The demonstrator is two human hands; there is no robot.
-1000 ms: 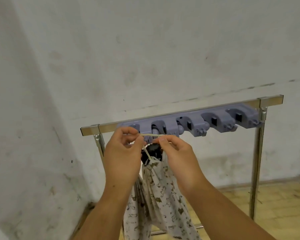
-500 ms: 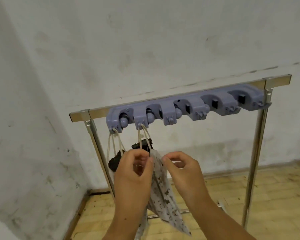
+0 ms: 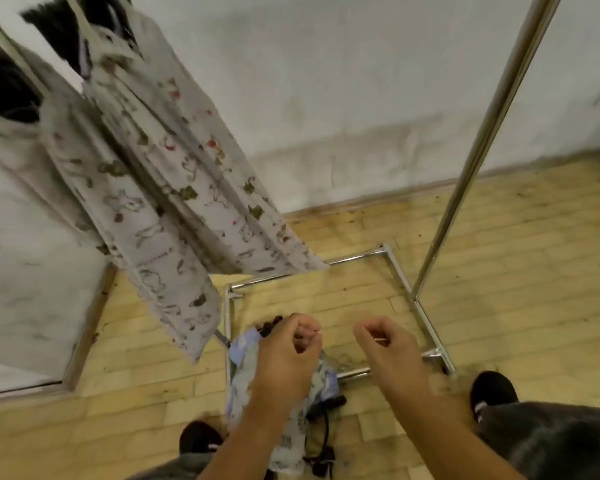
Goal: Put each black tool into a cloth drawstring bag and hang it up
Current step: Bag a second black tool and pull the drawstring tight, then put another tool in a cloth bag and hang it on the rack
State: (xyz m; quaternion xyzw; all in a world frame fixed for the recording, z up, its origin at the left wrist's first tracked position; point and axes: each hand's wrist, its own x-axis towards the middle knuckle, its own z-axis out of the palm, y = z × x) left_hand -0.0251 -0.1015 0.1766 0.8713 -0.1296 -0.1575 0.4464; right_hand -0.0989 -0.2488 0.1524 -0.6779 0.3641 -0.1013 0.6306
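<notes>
Two patterned cloth drawstring bags hang at the upper left, the nearer bag (image 3: 201, 174) beside the second bag (image 3: 174, 306). Black tool ends (image 3: 66, 22) stick out of their gathered tops. I am looking down at the floor, where bluish cloth bags (image 3: 243, 351) lie in a pile with black tools and a black cord (image 3: 324, 424). My left hand (image 3: 288, 355) hovers over that pile with fingers loosely curled and nothing in it. Beside it, my right hand (image 3: 388, 351) is equally empty, fingers loosely curled.
The rack's chrome upright pole (image 3: 465, 188) rises at the right, and its chrome base frame (image 3: 413, 303) lies on the wooden floor around the pile. My black shoes (image 3: 492, 389) stand near the base. A white wall runs behind.
Both hands have let go of the hanging bag and dropped down. My view has swung from the grey hook rail down to the floor pile.
</notes>
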